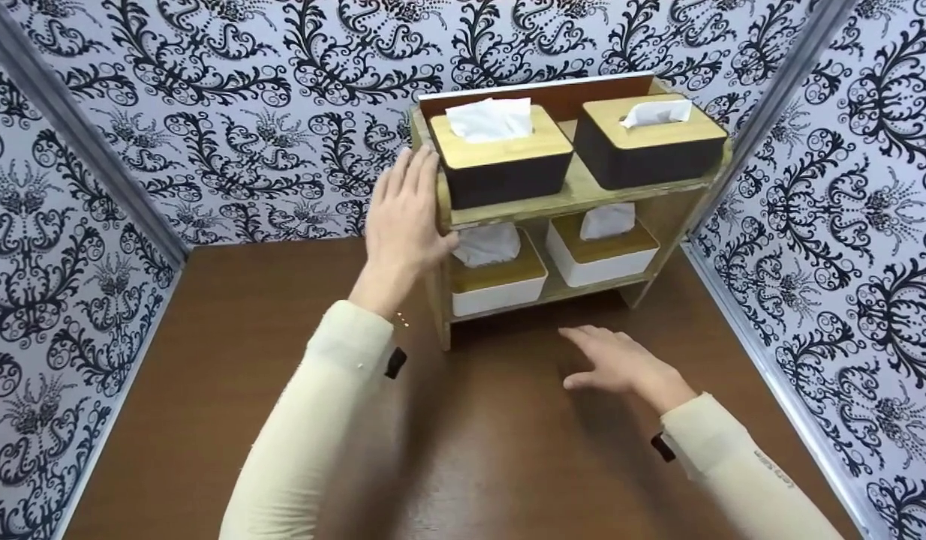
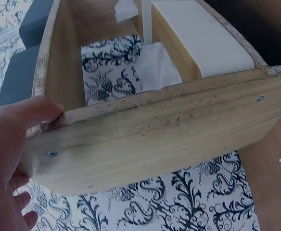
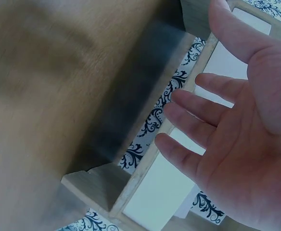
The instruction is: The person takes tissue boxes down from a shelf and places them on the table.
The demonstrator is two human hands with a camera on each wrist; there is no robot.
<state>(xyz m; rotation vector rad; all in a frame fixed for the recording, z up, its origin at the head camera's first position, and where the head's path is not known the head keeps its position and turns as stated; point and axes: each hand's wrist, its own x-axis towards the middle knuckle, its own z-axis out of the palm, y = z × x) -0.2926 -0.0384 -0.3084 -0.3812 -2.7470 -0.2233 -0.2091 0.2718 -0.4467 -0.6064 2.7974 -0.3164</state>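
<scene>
A small two-tier wooden shelf (image 1: 575, 196) stands upright against the back wall. My left hand (image 1: 404, 214) grips its left side panel (image 2: 155, 137); in the left wrist view the thumb hooks over the front edge, with the other fingers partly hidden behind the panel. On the top tier sit two dark tissue boxes with wooden lids, a left one (image 1: 508, 176) and a right one (image 1: 650, 161). The lower tier holds two white tissue boxes, a left one (image 1: 500, 295) and a right one (image 1: 613, 264). My right hand (image 1: 620, 361) hovers in front of the shelf, fingers spread, holding nothing.
Beneath the shelf is a brown tabletop (image 1: 245, 360). Patterned black-and-white panels (image 1: 268, 127) enclose the back and both sides. Grey metal posts (image 1: 95, 142) and rails (image 1: 793, 420) run along the corners and edges.
</scene>
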